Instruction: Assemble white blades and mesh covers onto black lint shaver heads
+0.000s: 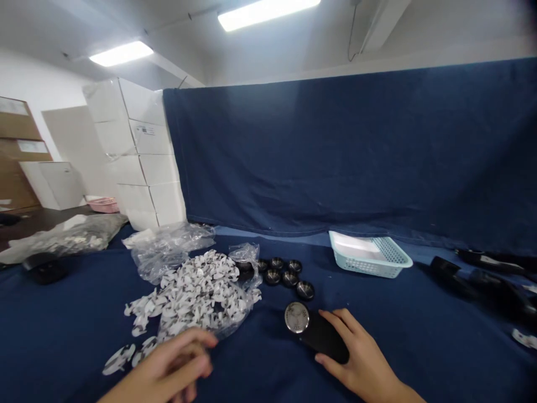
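My right hand (356,350) grips a black handheld device (325,337) with a round, silver, perforated head (296,317), which lies on the blue cloth. Its fingers are on the far side and the thumb on the near side. My left hand (178,364), slightly blurred, hovers at the near edge of a heap of small white and grey pieces (201,288). Its fingers are bent but apart, and I see nothing between them. Several shiny black round caps (290,279) sit on the cloth just beyond the device.
Clear plastic bags (172,246) lie behind and under the heap. A light blue basket (369,263) holding white sheets stands at the back right. More black devices (482,285) are at the far right. White boxes (142,162) are stacked at the left, beside a blue curtain (335,151).
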`<state>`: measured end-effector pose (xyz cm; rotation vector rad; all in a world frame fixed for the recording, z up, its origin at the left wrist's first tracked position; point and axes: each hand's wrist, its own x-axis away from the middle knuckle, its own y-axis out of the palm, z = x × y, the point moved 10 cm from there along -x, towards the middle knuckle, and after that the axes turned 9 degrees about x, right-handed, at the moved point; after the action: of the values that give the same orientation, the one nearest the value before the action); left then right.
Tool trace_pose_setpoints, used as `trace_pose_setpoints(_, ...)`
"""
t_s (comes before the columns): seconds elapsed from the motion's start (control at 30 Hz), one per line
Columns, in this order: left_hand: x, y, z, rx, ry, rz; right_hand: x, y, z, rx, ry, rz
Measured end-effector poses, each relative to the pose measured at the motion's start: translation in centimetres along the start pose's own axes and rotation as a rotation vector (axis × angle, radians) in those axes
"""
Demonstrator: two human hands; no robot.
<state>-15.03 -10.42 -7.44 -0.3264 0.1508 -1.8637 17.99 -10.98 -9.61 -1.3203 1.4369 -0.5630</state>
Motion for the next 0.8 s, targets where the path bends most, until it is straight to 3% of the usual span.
trace_pose_setpoints(0.07,-3.0,4.3,2.0,-0.106,0.105,-0.127,0.1,-0.3,-0.2,0.001,0.01,-0.005)
trace_pose_setpoints(0.17,-7.0,9.8,5.7,-0.291,0.383,-0.13,0.1,-0.7,-0.4,0.014,0.011,0.0)
trace_pose_setpoints(0.23,-9.0,12.7,6.7,-0.305,0.467,-0.159,0.1,-0.7,-0.1,0.017,0.017,-0.003)
trace_pose_setpoints(0.3,-10.2,14.6,7.0,-0.308,0.531,-0.195,0.0,-0.7,0.4,0.016,0.038,-0.005)
trace_pose_setpoints(0.5,-10.1,15.2,6.4,-0.33,0.634,-0.188,-0.2,-0.3,1.2,-0.008,0.067,-0.03)
trace_pose_setpoints(0.8,-9.2,15.4,6.2,-0.371,0.618,-0.127,0.0,0.8,2.0,-0.047,0.067,-0.068)
